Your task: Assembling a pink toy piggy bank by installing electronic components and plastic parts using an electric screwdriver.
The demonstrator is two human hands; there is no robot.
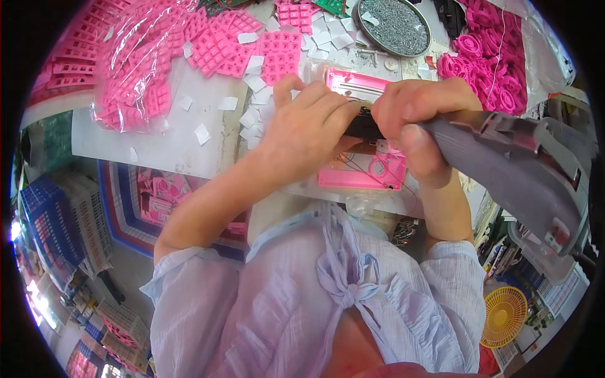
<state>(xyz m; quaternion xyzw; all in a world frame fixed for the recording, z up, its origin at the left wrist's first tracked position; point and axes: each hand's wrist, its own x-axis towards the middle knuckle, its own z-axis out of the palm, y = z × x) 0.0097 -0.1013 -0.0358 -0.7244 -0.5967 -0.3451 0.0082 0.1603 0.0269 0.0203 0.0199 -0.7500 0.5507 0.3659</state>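
Observation:
In the middle of the bench, my left hand (309,123) is closed, with thumb and fingers on a small black part (364,128). My right hand (425,116) wraps round the end of a long dark grey hand tool (504,157) with metal strips, which reaches out to the right. The tool's exact kind is unclear, and fingers cover its working end. Below my hands lies a pink plastic casing half (334,179) with thin wires and a round opening. Beyond them rests another pink casing piece (365,82), partly hidden by my fingers.
Pink keypad sheets (220,44) and a clear bag of them (135,82) lie at far left. Small white squares (255,83) are scattered beside them. A round tray of screws (396,28) stands at the back, with pink coils (485,63) to its right. Crates (53,220) stand left.

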